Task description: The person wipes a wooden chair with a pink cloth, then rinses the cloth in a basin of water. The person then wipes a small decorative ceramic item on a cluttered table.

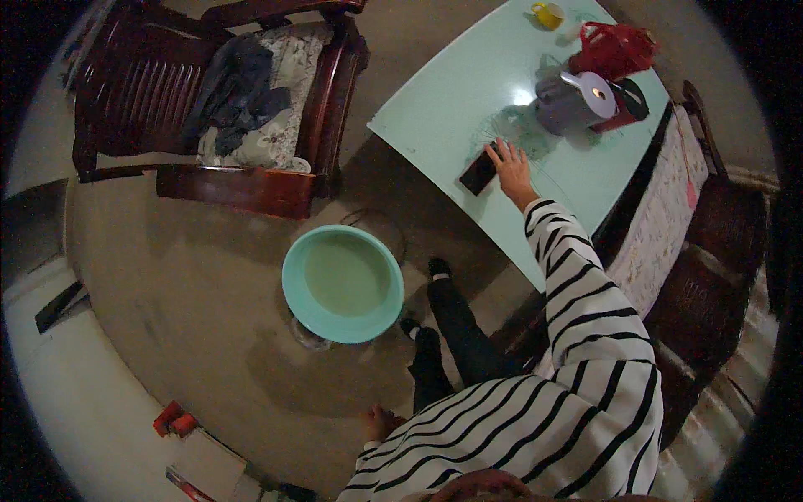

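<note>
My right hand (514, 169) reaches over the pale green tabletop (433, 113), its fingers apart. It touches the upper end of a dark rectangular object, seemingly a mobile phone (480, 172), which looks flat on the table. My left hand (381, 421) hangs low near my lap, blurred and partly hidden by the striped sleeve, so its fingers cannot be made out. In front of my feet stands a turquoise plastic basin (295, 298) with cloudy liquid inside.
A grey electric kettle (568, 110), a red jug (611, 50) and a yellow cup (547, 16) stand at the table's far side. Dark clothing (235, 88) lies on a wooden armchair (320, 106). A cushioned wooden bench (652, 219) is at right, a red object (174, 419) at lower left.
</note>
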Available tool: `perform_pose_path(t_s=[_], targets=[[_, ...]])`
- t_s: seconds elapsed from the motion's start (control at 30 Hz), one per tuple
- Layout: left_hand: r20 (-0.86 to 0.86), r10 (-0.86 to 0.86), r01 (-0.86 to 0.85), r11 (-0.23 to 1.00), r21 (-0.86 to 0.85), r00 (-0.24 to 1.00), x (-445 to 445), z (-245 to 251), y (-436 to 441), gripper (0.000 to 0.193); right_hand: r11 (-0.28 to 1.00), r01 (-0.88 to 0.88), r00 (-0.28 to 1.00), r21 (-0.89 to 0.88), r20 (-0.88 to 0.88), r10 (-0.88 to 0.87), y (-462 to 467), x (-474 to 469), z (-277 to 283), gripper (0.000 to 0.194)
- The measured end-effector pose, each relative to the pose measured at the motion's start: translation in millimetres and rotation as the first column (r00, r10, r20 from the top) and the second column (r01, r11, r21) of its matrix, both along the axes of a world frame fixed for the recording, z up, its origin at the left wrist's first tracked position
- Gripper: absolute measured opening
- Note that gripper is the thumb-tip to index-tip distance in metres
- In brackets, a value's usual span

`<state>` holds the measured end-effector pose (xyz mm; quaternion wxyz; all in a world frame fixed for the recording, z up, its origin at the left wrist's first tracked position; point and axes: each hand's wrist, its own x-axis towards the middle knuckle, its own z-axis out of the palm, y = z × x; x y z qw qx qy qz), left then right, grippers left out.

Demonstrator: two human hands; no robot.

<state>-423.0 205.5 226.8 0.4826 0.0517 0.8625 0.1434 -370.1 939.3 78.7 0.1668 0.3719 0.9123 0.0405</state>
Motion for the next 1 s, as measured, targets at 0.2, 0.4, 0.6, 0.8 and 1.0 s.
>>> perform_pose_path(t_s=[0.2,0.4,0.6,0.8,1.0], targets=[[0.03,0.015,-0.009,0.983,-0.185,0.999,12.1,-6.5,14.2,0.049,0.922,-0.384,0.922,-0.049,0.044,0.386,44.3,-2.9,-36.8,0.072],[0.149,0.71,-0.652,0.696,-0.301,0.689,20.0,-27.0,-12.3,0.03,0.876,-0.483,0.876,-0.021,-0.031,0.482,53.0,10.3,-50.9,0.06],[0.055,0.434,-0.391,0.854,-0.343,0.899,18.1,-52.4,-52.5,0.049,0.892,-0.446,0.895,-0.075,-0.051,0.443,36.6,26.7,-35.9,0.07],[0.039,0.534,-0.516,0.831,-0.209,0.844,3.5,-32.6,-23.1,0.039,0.954,-0.112,0.994,-0.278,-0.049,0.102,-9.6,50.4,-5.6,0.116],[0.071,0.666,-0.659,0.745,-0.099,0.742,3.3,-15.6,-55.3,0.04,0.721,0.43,0.869,-0.543,0.033,-0.493,-90.8,64.1,5.7,0.122]])
